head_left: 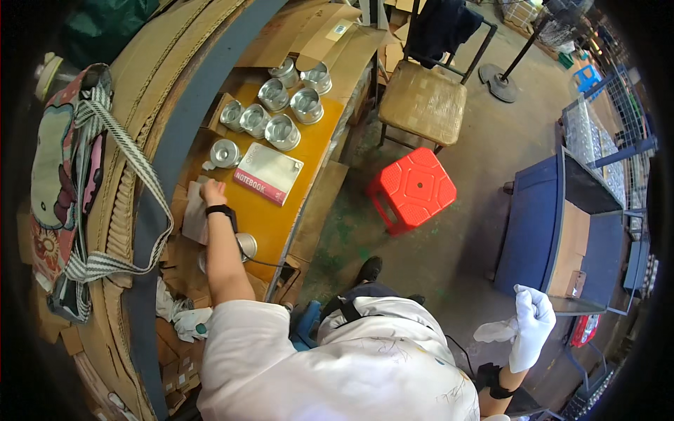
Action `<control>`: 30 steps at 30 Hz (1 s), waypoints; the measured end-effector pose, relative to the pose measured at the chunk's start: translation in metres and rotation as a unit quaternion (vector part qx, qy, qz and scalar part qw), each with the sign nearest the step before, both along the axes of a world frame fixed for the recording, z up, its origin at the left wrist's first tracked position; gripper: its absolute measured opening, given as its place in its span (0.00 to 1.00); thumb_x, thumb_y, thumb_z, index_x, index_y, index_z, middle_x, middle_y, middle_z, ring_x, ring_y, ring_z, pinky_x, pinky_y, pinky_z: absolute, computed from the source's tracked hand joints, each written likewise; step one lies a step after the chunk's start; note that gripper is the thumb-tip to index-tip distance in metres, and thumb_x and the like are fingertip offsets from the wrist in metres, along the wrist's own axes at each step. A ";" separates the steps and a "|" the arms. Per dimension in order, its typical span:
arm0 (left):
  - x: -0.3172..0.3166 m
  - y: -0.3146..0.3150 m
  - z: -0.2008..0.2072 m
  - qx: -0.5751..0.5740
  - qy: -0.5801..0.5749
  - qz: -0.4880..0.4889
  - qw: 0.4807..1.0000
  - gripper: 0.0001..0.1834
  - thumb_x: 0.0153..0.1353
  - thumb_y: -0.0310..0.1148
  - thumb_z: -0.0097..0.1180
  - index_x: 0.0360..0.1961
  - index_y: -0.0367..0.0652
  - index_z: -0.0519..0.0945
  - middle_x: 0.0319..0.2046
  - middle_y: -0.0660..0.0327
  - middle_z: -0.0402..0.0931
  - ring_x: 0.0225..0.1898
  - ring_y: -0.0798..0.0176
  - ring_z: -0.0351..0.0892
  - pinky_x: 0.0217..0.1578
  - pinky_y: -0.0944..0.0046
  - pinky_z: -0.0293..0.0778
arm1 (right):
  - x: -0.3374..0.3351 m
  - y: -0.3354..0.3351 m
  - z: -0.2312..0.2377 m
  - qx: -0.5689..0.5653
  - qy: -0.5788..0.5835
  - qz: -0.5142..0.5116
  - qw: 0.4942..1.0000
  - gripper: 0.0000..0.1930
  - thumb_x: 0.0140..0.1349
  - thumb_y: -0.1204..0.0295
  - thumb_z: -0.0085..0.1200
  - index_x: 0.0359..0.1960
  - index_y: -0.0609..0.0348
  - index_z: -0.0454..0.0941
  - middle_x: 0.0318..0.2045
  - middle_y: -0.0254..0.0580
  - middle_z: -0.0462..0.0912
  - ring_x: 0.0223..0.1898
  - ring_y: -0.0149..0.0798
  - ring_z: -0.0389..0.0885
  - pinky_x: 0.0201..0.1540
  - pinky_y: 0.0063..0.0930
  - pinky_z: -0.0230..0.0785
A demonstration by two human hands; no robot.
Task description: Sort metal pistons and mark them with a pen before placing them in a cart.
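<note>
My left hand (pixel 213 191), bare with a black band on the wrist, reaches over the yellow-brown tabletop (pixel 270 228). Its fingers are curled by the edge of a pale sheet or flap (pixel 195 216); anything inside them is hidden. Just above it stands a round silver metal tin (pixel 225 153), with a small white piece (pixel 208 166) beside it. A white and red notebook (pixel 269 173) lies to the right. My right hand (pixel 533 328), in a white glove, is raised at the far right with bent fingers. Limp white cloth, looking like another glove (pixel 496 331), hangs from it.
Several silver tins (pixel 282 132) stand farther back on the table; another (pixel 246 245) is beside my left forearm. A red stool (pixel 414 188) and a chair (pixel 423 102) stand on the floor. At right is a blue bin (pixel 530 228). A patterned bag (pixel 67 189) hangs left.
</note>
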State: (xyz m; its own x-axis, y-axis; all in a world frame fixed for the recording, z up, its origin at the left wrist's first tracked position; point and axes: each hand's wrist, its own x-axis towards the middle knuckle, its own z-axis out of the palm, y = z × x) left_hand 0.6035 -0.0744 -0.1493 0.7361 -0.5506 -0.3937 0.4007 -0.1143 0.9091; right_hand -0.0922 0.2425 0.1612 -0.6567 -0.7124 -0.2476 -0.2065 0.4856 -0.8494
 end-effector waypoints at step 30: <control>-0.572 0.219 0.175 -0.003 0.306 -0.811 0.498 0.20 0.70 0.37 0.45 0.58 0.36 0.72 0.50 0.55 0.78 0.48 0.58 0.80 0.49 0.57 0.76 | -0.056 0.056 -0.135 -0.333 -0.562 -0.168 0.738 0.26 0.70 0.47 0.42 0.46 0.60 0.77 0.30 0.40 0.84 0.26 0.38 0.82 0.24 0.34 0.75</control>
